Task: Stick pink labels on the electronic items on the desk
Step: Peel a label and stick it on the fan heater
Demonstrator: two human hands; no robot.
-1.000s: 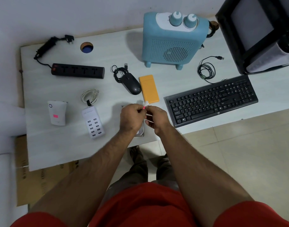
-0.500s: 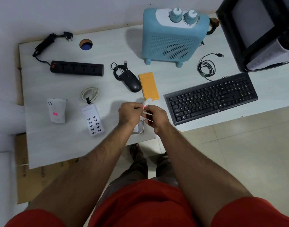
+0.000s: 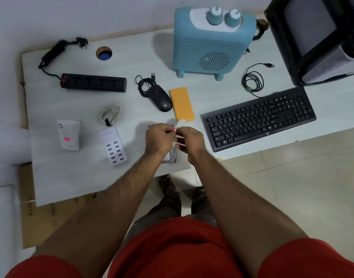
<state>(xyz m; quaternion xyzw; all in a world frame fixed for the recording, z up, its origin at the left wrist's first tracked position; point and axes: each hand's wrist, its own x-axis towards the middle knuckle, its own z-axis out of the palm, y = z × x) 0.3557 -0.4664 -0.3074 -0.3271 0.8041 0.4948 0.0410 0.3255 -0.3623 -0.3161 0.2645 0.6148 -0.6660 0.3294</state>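
Head view. Your left hand [image 3: 159, 137] and right hand [image 3: 190, 140], grips pinched together on the label strip [image 3: 180, 123] above the near table [image 3: 51, 177] edge. Step: peeling a pink label [image 3: 174, 129]. Next, probably the unlabelled charger [image 3: 113, 146].

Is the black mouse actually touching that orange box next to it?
Cannot tell. In the head view the black mouse sits right against the left edge of the orange box, with no desk visible between them, but the overhead angle could hide a thin gap.

Hard drive [image 3: 171, 157] mostly under the hands, monitor [image 3: 316, 37] cropped at right, perhaps a label sheet [image 3: 180, 123] between fingertips.
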